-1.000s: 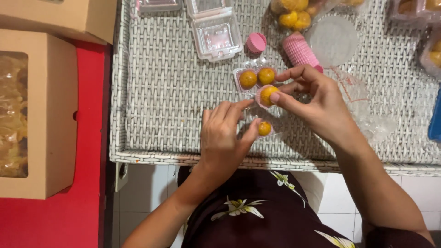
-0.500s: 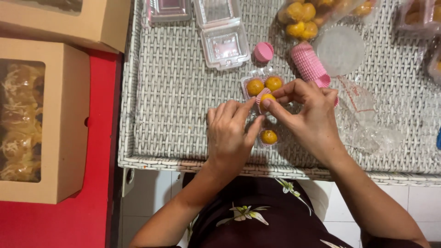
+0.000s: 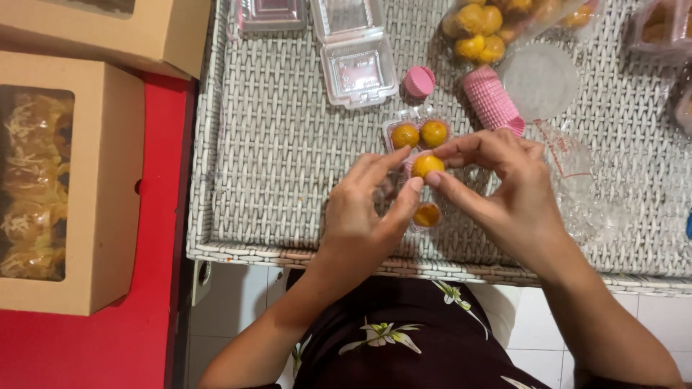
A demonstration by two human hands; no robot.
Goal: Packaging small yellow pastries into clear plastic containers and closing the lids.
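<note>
Both hands' fingers [image 3: 417,184] pinch one yellow pastry ball [image 3: 427,165] over the clear tray [image 3: 418,137].

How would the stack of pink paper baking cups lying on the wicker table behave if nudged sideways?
The stack of pink pleated paper cups lies on its side, so it would probably roll, though the woven white wicker tabletop may slow it. It looks thin and light, likely easy to crush. Nested cups might slide apart when pushed.
</note>
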